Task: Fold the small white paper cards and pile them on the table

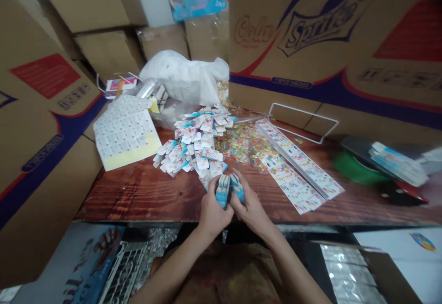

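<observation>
Over the front edge of the wooden table (138, 198), my left hand (213, 212) is closed around a stack of small blue-and-white cards (223, 192). Close beside it, my right hand (249, 206) grips another stack of the same cards (238, 189). The two stacks lean against each other at their upper ends or nearly so; I cannot tell if they touch. Just beyond my hands lies a loose heap of similar small cards (198, 145). Colourful little pieces (238, 140) are scattered to the right of that heap.
Long printed strips (293, 170) lie on the right, near a white wire frame (304, 122). A dotted sheet (126, 133) and a white plastic bag (183, 71) stand at the left and back. Large cartons (331, 46) wall the table. A green roll (359, 168) sits far right.
</observation>
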Demonstrator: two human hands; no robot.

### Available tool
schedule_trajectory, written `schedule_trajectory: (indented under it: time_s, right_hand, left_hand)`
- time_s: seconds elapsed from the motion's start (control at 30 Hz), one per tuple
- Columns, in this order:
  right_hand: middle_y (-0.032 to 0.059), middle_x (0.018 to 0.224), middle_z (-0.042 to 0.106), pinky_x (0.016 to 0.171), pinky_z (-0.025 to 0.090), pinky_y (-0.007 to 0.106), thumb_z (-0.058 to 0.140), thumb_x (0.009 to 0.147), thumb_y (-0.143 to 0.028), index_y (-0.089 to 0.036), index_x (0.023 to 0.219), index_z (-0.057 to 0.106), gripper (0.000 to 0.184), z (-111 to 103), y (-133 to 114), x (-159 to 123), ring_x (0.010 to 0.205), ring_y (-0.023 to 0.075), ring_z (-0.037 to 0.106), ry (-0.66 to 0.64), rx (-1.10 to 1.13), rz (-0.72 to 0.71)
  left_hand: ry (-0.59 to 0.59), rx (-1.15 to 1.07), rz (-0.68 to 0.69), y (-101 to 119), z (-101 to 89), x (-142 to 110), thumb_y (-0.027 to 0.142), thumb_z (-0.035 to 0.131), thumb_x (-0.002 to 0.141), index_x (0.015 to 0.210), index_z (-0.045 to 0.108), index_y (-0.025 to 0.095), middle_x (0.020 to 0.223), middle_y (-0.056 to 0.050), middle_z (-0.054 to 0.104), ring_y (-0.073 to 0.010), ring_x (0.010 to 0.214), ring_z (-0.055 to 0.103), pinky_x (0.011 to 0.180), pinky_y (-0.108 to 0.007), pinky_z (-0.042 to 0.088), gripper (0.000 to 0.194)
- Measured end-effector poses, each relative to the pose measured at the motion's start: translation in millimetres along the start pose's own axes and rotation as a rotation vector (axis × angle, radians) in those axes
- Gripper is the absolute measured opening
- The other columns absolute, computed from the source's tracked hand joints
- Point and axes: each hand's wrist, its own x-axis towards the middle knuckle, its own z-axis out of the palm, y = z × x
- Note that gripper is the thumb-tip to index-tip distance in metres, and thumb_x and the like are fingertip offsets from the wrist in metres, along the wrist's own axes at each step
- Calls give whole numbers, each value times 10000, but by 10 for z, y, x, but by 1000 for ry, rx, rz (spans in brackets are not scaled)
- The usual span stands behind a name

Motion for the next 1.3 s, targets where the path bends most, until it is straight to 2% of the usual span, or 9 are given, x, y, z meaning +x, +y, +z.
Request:
schedule_trajectory:
  time_s: [0.13, 0.3, 0.4, 0.6, 0.83, 1.03, 1.1, 1.2, 1.3]
  right_hand:
    - [125, 1351, 508, 973, 457, 381, 487, 878, -304, -195, 1429, 273, 602, 5, 60, 17, 1165, 235, 564, 40, -9, 2]
    - [135, 1215, 594, 849, 513, 359, 500, 842, -260, -164, 1356, 329, 551, -26, 31, 55, 1004, 234, 641, 36, -83, 2]
    - [112, 1099, 643, 795, 521, 334, 483, 833, -216, -165, 1277, 421, 451, -46, -58, 53, 888, 218, 659, -60, -114, -62]
    - [85, 1133, 660, 845, 511, 301, 504, 874, -234, -194, 1276, 519, 404, -163, -249, 49, 921, 204, 653, -269, 5, -140]
    - [70, 965, 735, 717, 569, 315, 684, 757, -278, -230, 1115, 682, 361, -371, -261, 33, 799, 230, 686, -284, 89, -64]
    - [77, 1044, 714, 808, 555, 364, 613, 825, -274, -249, 1112, 678, 294, -384, -507, 100, 927, 246, 683, -688, 221, -27]
    - [79, 1082, 704, 835, 549, 376, 625, 821, -288, -251, 1141, 659, 324, -315, -506, 83, 957, 246, 677, -591, 236, -12]
    - [82, 1122, 693, 899, 525, 405, 658, 798, -314, -246, 1176, 640, 384, -165, -415, 25, 1006, 254, 665, -222, 270, -5]
    - [72, 1050, 720, 915, 524, 411, 704, 758, -336, -237, 1095, 683, 352, -32, -357, -27, 957, 262, 681, 34, 277, -1]
  left_hand:
    - [-10, 1, -10, -13, 28, 5, 224, 595, 751, 1261, 444, 194, 1056, -100, 695, -240, 931, 673, 814, -341, 507, 533]
    - [42, -90, 36, -12, -72, 64, 244, 580, 787, 1244, 484, 215, 998, -85, 710, -239, 877, 682, 799, -333, 504, 467]
    - [93, -154, 83, 11, -179, 132, 246, 585, 791, 1238, 493, 231, 980, -64, 712, -216, 843, 681, 776, -302, 504, 456]
    - [135, -174, 55, 82, -365, 292, 240, 605, 758, 1213, 497, 176, 913, -59, 713, -201, 810, 673, 756, -280, 499, 472]
    - [91, -303, 40, 107, -377, 305, 259, 586, 779, 1179, 493, 170, 840, -30, 682, -159, 743, 626, 741, -261, 487, 420]
    - [136, -540, -64, 163, -493, 325, 296, 641, 741, 1049, 514, 176, 886, -37, 662, -169, 785, 617, 750, -278, 497, 355]
    - [133, -572, -86, 157, -551, 330, 304, 656, 733, 1050, 517, 176, 892, -36, 662, -175, 796, 621, 766, -287, 496, 368]
    - [52, -563, -68, 141, -589, 294, 313, 678, 727, 1042, 537, 176, 917, -43, 667, -184, 827, 626, 796, -298, 493, 371]
    - [-42, -546, -50, 140, -570, 221, 317, 684, 736, 1030, 556, 164, 951, -61, 669, -189, 857, 626, 810, -298, 492, 355]
